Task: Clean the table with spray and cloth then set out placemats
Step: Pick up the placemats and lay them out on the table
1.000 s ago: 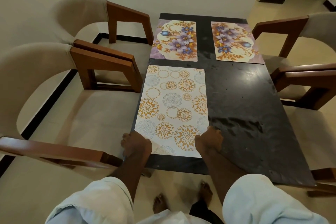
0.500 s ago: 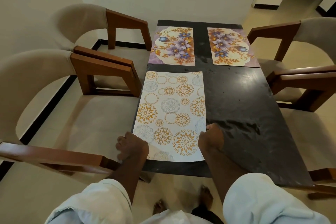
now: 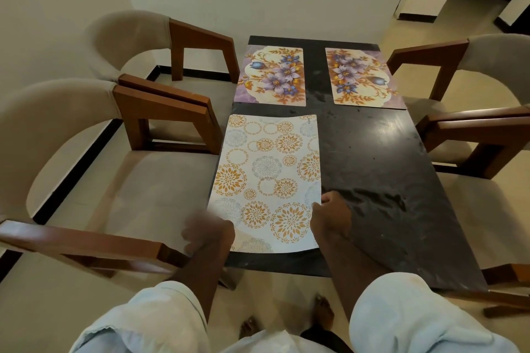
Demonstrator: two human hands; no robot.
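The circle-patterned placemat (image 3: 266, 180) lies on the near left part of the dark tabletop (image 3: 372, 166). The right hand (image 3: 331, 216) pinches its right edge, fingers curled onto it. The left hand (image 3: 208, 231) is a blur at the mat's near left corner, so I cannot tell how its fingers lie. At the far end lie the left flowered placemat (image 3: 271, 76) and the right flowered placemat (image 3: 362, 77).

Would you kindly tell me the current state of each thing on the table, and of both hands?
Table: dark top, streaky sheen.
Circle-patterned placemat: lying on the table's near left, far edge slightly bowed.
Left floral placemat: flat, far left.
Right floral placemat: flat, far right.
Right hand: pinches the circle-patterned placemat's right edge.
Left hand: blurred at its near-left corner, grip unclear.
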